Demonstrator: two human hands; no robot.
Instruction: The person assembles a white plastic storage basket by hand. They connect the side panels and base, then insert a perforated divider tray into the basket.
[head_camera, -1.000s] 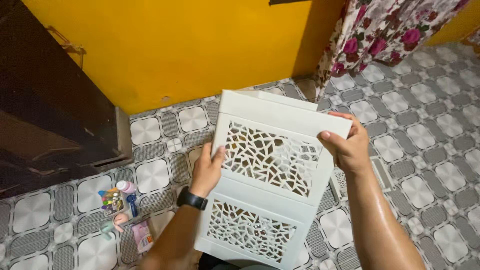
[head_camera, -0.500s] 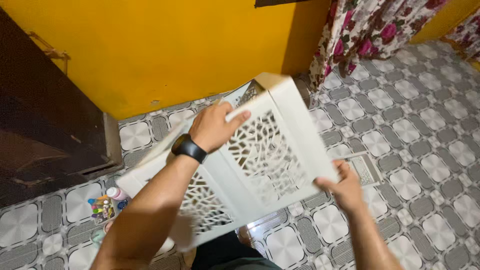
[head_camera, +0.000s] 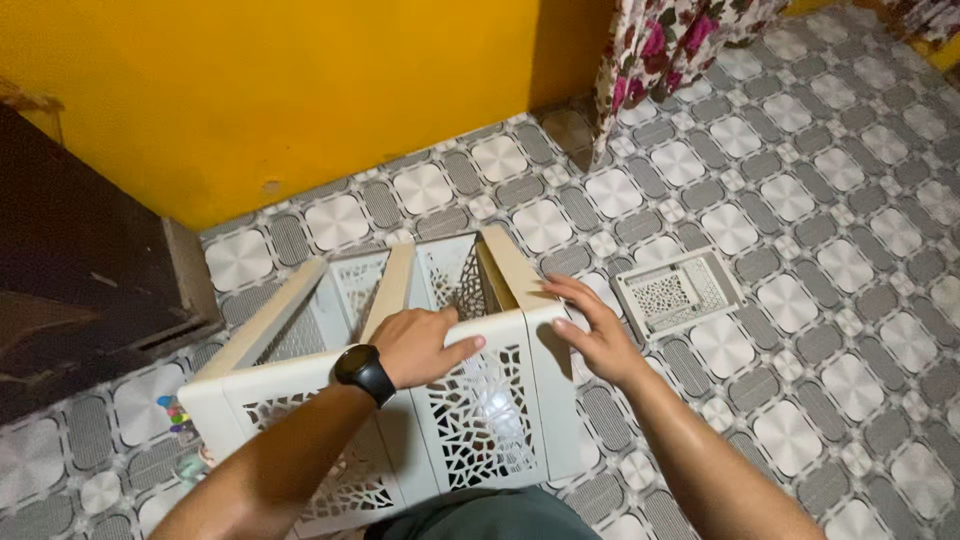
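1. On the tiled floor (head_camera: 800, 330), beside the yellow wall (head_camera: 300, 90): white lattice rack (head_camera: 400, 380), lying on its side.
2. Left hand (head_camera: 420, 345): fingers flat on rack's top panel, gripping nothing.
3. Right hand (head_camera: 595, 335): fingers spread against rack's right end.
4. Risk: rack may tip; neither hand clasps it.

1. Warm, moderate indoor light; the yellow wall (head_camera: 300, 100) glows evenly.
2. A small glare spot sits on the white lattice panel (head_camera: 490, 400).
3. The dark cabinet (head_camera: 70, 270) lies in shadow; focus is sharp throughout.
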